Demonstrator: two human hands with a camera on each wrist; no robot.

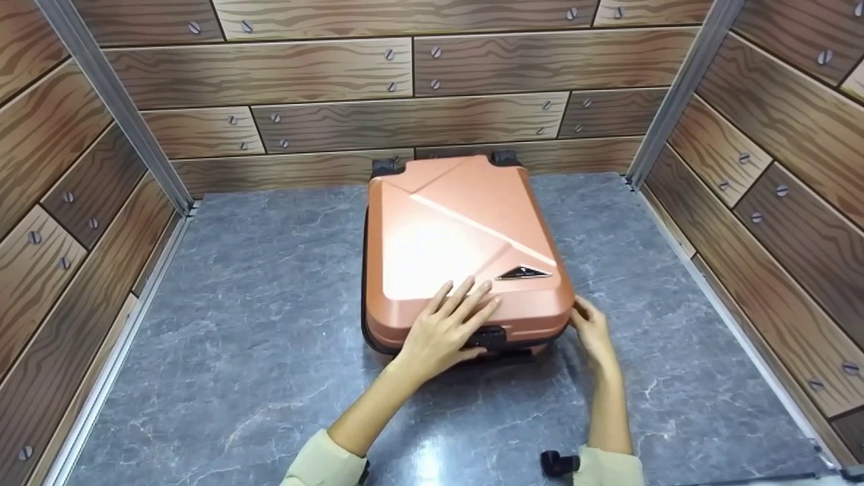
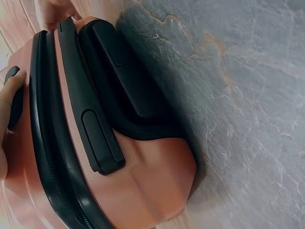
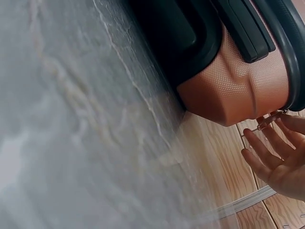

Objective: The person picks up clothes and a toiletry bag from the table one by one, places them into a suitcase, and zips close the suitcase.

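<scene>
A rose-gold hard-shell suitcase [image 1: 466, 216] lies flat on the floor, its wheels toward the back wall. My left hand [image 1: 445, 331] rests on the near end of its lid with fingers spread, the thumb beside the black lock [image 1: 487, 337]. At the near right corner is my right hand [image 1: 594, 334]. In the right wrist view, its thumb and finger pinch a metal zipper pull [image 3: 269, 121], the other fingers loosely bent. A black carry handle [image 2: 90, 109] runs along the suitcase's near end, next to the closed black zipper [image 2: 45, 138].
Grey marble-patterned flooring [image 1: 256, 324] surrounds the suitcase. Wood-print panels [image 1: 324, 67] stand behind and on both sides, with metal posts [image 1: 685, 94] at the corners. Black suitcase wheels [image 1: 387, 167] sit close to the back panel.
</scene>
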